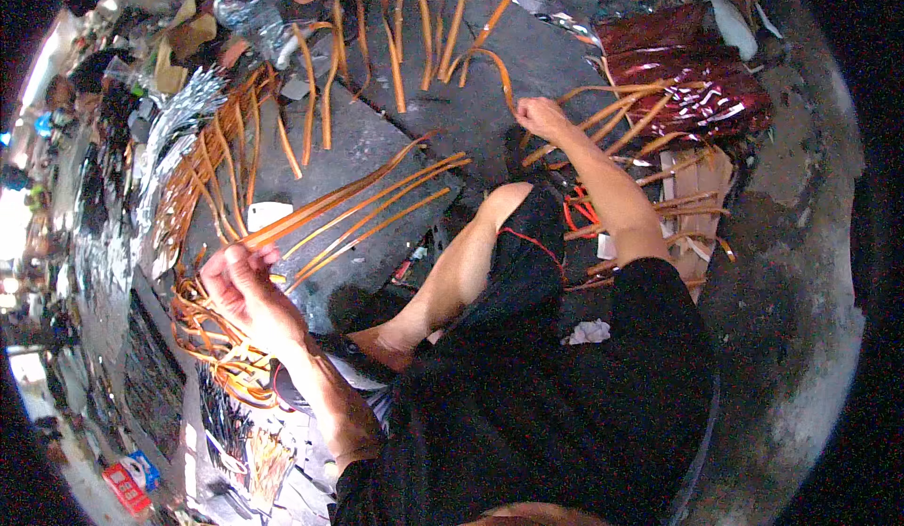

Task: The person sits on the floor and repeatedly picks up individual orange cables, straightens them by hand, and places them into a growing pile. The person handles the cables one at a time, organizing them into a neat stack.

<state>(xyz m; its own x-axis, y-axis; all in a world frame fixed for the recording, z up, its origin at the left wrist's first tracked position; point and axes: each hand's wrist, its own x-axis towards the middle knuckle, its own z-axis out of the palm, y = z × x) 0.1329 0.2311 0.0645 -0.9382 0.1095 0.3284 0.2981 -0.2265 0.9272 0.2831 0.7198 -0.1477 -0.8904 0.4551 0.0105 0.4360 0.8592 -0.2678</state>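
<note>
Cropped shirt [556, 404], right grip [543, 119] hiding strip [507, 80] end

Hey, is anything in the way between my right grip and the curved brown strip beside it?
Nothing visible: your right grip appears closed on the near end of the curved brown strip, with no gap between them.

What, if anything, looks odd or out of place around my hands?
Near your left hand, some orange strips lie tangled, while other strips are spread apart. Crumpled white paper, apparently, sits right of your leg, like dropped litter.
</note>
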